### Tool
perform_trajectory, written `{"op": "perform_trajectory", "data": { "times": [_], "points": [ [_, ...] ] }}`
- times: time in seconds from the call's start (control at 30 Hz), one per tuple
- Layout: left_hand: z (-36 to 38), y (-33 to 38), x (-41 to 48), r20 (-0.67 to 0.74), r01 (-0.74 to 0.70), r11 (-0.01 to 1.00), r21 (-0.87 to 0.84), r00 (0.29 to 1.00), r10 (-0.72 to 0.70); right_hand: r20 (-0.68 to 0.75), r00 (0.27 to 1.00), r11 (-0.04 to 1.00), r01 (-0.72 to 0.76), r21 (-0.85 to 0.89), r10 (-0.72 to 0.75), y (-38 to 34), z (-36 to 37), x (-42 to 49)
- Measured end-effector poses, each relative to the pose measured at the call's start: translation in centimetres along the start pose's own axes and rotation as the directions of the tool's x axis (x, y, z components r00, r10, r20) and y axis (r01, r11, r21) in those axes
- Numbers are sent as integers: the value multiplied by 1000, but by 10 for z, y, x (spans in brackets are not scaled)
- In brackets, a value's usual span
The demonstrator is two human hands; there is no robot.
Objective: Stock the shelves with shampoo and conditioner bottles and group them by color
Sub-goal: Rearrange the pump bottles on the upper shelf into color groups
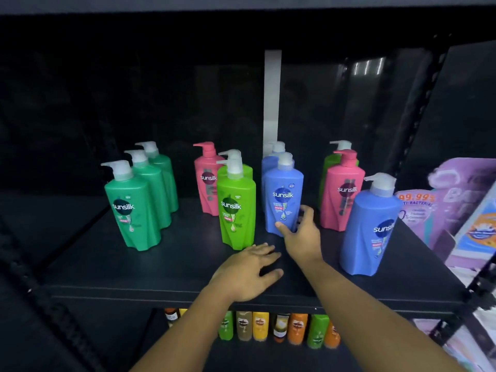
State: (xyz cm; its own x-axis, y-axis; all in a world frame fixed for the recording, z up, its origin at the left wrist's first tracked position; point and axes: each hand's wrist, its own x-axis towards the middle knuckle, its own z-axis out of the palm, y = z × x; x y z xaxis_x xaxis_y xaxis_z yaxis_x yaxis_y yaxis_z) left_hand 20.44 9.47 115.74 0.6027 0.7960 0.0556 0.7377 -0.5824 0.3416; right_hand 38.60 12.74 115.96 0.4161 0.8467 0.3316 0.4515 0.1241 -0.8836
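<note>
Right grip (302,237) clasps blue bottle (283,189) low near its base, mid-shelf (161,264). Left grip (245,272) flat, released, on shelf. Bottle probably full: heavy, rigid, slick plastic. Take the narrowed body, not the pump.

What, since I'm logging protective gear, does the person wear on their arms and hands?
Nothing visible. The left hand and right hand carry no gloves, rings or watch; the left forearm and right forearm are bare, no sleeve in view.
</note>
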Motion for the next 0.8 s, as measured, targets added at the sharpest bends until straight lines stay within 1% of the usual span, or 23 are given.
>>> {"op": "perform_trajectory", "data": {
  "times": [0.13,0.33,0.43,0.5,0.6,0.7,0.8],
  "points": [
    [-1,3,-2,-7,6,1000,-5,1000,-6,14,1000,1000,-15,-9,15,1,2,4],
    [-2,2,-3,-31,14,1000,-11,999,-15,41,999,997,-15,-72,18,-1,3,11],
    [-1,0,-4,-38,18,1000,-11,999,-18,107,994,992,-21,-123,34,-1,1,10],
    [-3,1,-4,-46,24,1000,-12,999,-25,167,986,986,16,-167,12,-2,-5,2],
    [-4,0,-4,-70,29,1000,-12,997,-30,234,971,983,87,-163,-47,-7,-22,-21],
    [-3,-2,-5,-95,27,1000,7,995,-26,203,974,981,132,-139,-102,-8,-46,-56],
    [-2,-4,-6,-125,30,999,33,992,-25,140,983,984,135,-121,-117,-7,-72,-84]
  ]
}}
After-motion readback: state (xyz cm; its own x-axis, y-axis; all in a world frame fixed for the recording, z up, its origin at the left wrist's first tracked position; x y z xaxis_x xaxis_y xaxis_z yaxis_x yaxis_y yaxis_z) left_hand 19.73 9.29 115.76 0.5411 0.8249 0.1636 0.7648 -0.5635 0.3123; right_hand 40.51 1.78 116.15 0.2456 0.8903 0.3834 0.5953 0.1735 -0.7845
